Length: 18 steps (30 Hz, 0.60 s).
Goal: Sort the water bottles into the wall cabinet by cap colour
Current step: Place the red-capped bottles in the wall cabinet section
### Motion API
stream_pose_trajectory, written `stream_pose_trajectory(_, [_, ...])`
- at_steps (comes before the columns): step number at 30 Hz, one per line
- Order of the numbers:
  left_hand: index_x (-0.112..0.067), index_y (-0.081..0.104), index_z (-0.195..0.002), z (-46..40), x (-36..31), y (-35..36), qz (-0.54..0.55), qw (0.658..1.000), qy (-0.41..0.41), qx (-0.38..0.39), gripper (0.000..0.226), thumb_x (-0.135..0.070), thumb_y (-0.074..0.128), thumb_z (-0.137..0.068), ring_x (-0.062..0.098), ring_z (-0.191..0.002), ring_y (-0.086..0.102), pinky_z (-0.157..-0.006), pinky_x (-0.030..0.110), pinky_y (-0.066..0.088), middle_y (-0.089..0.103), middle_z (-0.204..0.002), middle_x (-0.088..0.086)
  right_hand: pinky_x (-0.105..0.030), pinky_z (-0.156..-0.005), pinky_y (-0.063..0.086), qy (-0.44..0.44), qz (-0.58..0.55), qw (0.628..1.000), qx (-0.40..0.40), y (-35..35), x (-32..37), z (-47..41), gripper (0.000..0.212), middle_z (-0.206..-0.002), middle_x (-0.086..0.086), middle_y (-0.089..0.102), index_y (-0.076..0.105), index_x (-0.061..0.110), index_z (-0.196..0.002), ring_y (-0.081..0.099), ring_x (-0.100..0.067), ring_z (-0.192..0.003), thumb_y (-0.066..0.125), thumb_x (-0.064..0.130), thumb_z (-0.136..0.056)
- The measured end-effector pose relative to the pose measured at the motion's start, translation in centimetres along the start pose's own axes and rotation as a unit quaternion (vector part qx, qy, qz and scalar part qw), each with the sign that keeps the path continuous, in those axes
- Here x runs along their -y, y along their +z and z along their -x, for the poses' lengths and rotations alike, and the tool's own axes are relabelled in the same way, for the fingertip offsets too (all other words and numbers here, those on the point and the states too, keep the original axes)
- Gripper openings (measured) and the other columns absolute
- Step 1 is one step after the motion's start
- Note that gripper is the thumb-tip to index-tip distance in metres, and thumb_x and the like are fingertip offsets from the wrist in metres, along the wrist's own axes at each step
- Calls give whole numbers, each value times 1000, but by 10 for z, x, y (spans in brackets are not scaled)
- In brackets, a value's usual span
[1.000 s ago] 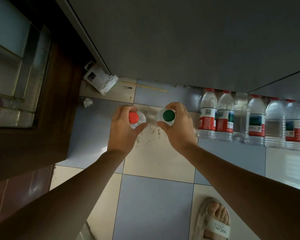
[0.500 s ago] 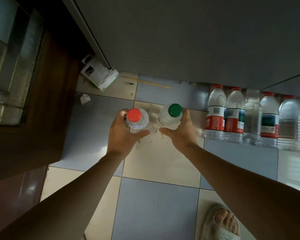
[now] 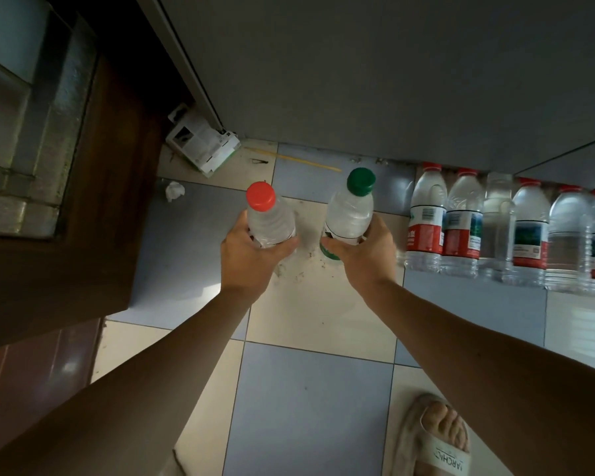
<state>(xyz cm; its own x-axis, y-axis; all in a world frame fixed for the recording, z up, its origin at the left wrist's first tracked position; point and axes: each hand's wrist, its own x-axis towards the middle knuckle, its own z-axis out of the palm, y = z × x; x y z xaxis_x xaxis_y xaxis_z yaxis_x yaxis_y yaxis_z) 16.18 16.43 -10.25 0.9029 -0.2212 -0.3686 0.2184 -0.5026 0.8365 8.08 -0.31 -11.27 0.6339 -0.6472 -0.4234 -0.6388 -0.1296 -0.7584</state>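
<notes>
Forearms extended forward over the tiled floor [image 3: 306,407]. Left hand [image 3: 246,257] wrapped its grip around the red-capped bottle [image 3: 268,219], held upright. Right hand [image 3: 364,254] gripped the green-capped bottle [image 3: 349,214], tilted slightly right. Bottles stood apart, below the grey cabinet underside [image 3: 392,70]. Floor bottles [image 3: 495,231] lined the wall at right.

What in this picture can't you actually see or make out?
- Wall cabinet: its inside does not show in the head view.
- Row of bottles on the floor: cut off by the right edge, so the count is unknown.
- Red-capped bottle: lower part hidden by the left hand.
- Green-capped bottle: label mostly covered by the right hand.
- Labels in the row: print too small to read.
</notes>
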Motion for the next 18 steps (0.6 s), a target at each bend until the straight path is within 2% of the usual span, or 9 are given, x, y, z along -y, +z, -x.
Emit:
stream_pose_trajectory(4, [-16,63,-117,15,-34,-20,4,1000,3,24,56,-23,92,-69,17,-99,67,-82,25,57,70,-106,0,-8,-63,43,-9,4,1000,6,-26,28,19,60,-93,23,58,50,32,-109,58,4,-85,93,28,-67])
stream_pose_trajectory(8, [-17,65,-112,32,-91,-48,2,999,23,49,54,-36,87,-67,11,-93,67,-75,13,51,70,-100,-3,-10,-65,47,-34,7,999,24,-58,77,43,63,-96,20,62,51,32,-112,61,3,-87,94,34,-65])
stream_pose_trajectory(11, [-21,66,-115,51,-142,-70,5,998,39,45,54,-33,89,-69,1,-96,66,-73,6,48,71,-104,-10,-9,-64,49,-57,4,997,45,-88,127,64,66,-99,20,64,51,35,-115,63,3,-88,93,40,-65])
stream_pose_trajectory(13, [-24,65,-116,67,-182,-84,13,997,57,39,53,-30,90,-70,-2,-97,65,-74,6,47,71,-105,-13,-12,-66,53,-68,-3,996,58,-113,165,81,67,-100,18,67,52,35,-115,66,2,-89,92,44,-62])
stream_pose_trajectory(16, [-34,62,-111,89,-255,-113,24,995,94,39,48,-39,86,-70,-7,-98,64,-76,4,46,70,-102,-21,-8,-63,52,-94,0,993,70,-155,230,107,66,-99,19,69,54,36,-112,66,7,-88,90,53,-59])
stream_pose_trajectory(18, [-33,63,-112,102,-307,-137,26,992,115,47,49,-41,87,-70,-3,-98,66,-81,13,51,71,-103,-18,-5,-61,49,-121,4,991,62,-186,277,127,66,-97,19,67,54,36,-110,64,11,-87,89,54,-58])
